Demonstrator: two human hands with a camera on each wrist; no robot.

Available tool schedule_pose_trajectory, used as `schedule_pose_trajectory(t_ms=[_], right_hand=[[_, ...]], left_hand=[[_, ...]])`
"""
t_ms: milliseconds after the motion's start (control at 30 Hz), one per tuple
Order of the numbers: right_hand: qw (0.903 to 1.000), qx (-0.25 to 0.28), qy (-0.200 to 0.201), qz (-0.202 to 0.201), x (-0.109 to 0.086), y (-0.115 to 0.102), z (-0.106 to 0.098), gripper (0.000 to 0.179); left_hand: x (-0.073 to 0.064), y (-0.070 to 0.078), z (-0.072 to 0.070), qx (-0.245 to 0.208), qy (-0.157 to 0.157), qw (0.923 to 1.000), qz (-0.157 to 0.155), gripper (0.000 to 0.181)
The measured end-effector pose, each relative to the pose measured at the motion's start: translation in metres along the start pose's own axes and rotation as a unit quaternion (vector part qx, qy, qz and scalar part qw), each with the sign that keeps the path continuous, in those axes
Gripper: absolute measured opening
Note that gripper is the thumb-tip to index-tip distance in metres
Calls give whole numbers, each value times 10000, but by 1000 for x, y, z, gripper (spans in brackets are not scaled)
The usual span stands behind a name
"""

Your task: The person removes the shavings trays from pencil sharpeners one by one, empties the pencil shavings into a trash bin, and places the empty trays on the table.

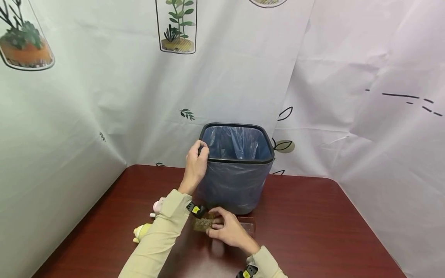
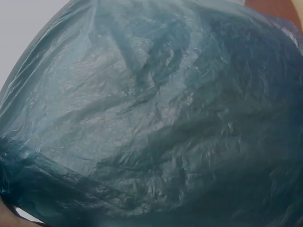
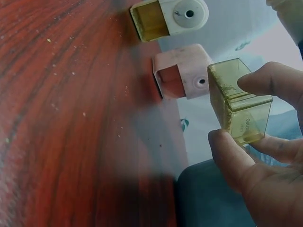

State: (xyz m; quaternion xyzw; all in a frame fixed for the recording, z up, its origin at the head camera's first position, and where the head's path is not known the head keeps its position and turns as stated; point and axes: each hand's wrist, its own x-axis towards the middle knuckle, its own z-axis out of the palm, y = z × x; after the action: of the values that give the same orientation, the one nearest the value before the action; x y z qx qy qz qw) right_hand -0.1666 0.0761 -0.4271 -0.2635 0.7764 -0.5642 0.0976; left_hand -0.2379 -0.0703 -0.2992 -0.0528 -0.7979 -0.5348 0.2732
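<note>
My left hand [image 1: 196, 166] grips the left front corner of the black rim of a trash bin [image 1: 233, 187] lined with a blue plastic bag. The bag [image 2: 156, 113] nearly fills the left wrist view. Low in front of the bin, my right hand [image 1: 232, 232] pinches a clear yellow shavings box [image 3: 246, 120] between thumb and fingers; pencil shavings cling inside it. Just right of that hand, a clear reddish box [image 1: 248, 226] lies on the table, partly hidden by the hand.
To the left, partly behind my left sleeve, are a pink pencil sharpener [image 3: 189, 59] and a yellow one [image 1: 141, 231]. Small crumbs [image 3: 54, 73] dot the dark red table [image 1: 313, 216]. A white patterned cloth [image 1: 236, 88] hangs close behind the bin.
</note>
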Motion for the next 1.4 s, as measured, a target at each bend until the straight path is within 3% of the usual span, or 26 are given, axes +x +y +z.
schedule_pose_trajectory(t_ms=[100,400,1200,1400], right_hand=[[10000,-11,39,-25,3,12,-2,47],[9999,30,119,-118,5,13,-5,47],[9990,423,-35,-134,1,0,-13,50],[9991,422,-55,-27,0,-8,-15,50]], left_hand=[[-1,-2,2,24,26,10000,19,16],[0,-1,0,-26,-90,9999,-49,16],[0,-1,-4,20,-211,9997,-88,16],[0,1,-7,46,-416,9990,-172,16]])
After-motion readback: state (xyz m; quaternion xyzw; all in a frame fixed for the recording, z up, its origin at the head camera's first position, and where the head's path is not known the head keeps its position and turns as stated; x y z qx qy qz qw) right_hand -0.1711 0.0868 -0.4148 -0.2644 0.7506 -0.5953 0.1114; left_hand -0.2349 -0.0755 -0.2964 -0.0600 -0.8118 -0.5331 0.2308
